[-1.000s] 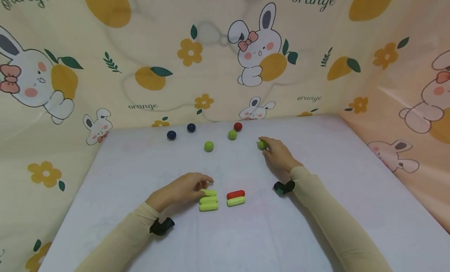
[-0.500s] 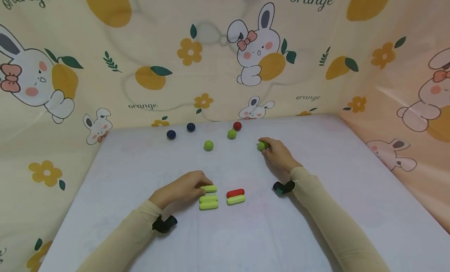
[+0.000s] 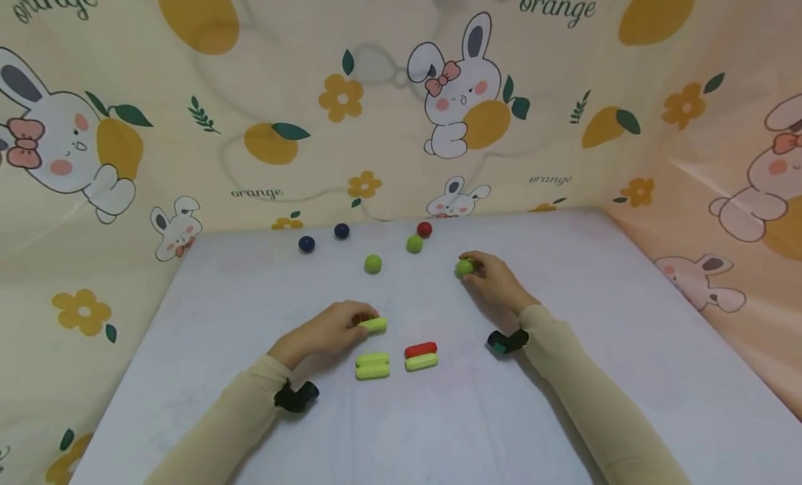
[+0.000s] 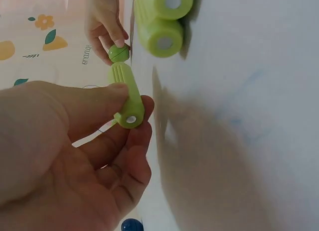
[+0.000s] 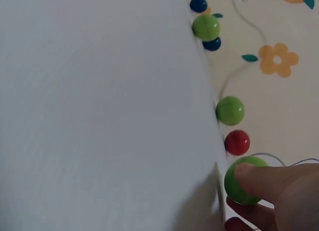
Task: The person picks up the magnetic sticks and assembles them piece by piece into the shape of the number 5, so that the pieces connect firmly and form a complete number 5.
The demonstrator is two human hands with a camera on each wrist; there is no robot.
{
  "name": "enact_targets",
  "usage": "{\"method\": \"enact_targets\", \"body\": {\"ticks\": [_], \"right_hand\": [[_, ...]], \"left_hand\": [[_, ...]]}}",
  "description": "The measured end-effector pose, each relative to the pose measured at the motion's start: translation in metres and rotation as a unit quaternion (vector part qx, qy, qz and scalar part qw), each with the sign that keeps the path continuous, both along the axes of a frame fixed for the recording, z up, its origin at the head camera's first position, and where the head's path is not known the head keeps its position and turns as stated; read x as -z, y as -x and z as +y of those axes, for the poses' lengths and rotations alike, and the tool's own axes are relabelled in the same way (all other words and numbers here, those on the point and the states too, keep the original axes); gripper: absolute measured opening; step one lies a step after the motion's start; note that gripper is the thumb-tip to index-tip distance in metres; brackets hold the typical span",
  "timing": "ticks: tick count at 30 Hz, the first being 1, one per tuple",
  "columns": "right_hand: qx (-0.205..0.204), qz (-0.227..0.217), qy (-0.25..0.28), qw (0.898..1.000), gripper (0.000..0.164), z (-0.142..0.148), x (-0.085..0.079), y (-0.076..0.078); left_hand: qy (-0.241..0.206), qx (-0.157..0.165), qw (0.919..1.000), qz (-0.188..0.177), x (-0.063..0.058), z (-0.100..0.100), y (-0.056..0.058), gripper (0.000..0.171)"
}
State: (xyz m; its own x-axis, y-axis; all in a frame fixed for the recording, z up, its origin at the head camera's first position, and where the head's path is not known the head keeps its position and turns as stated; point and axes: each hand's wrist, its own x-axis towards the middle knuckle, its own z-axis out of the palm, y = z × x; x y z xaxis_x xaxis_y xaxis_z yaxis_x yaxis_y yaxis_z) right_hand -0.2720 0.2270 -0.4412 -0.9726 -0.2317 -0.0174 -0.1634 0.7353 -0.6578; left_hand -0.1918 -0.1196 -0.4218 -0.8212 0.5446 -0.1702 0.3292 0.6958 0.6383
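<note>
The left hand (image 3: 328, 330) has drawn a green stick (image 3: 376, 325) away from the green pair (image 3: 372, 372) on its near side, pinching it; the right hand (image 3: 498, 282) pinches a green ball (image 3: 464, 268), so both are occupied.

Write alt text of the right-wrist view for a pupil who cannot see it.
A right hand pinches a glossy green ball. Beyond lie a red ball, two green balls and two dark blue balls on a white tabletop before a cream, flower-printed backdrop.
</note>
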Motion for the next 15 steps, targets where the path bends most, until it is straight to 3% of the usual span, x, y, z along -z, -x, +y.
{"method": "enact_targets", "body": {"ticks": [15], "right_hand": [[-0.056, -0.014, 0.062, 0.996, 0.040, -0.018, -0.006, -0.005]], "left_hand": [[-0.012, -0.011, 0.9997, -0.019, -0.004, 0.008, 0.024, 0.028]]}}
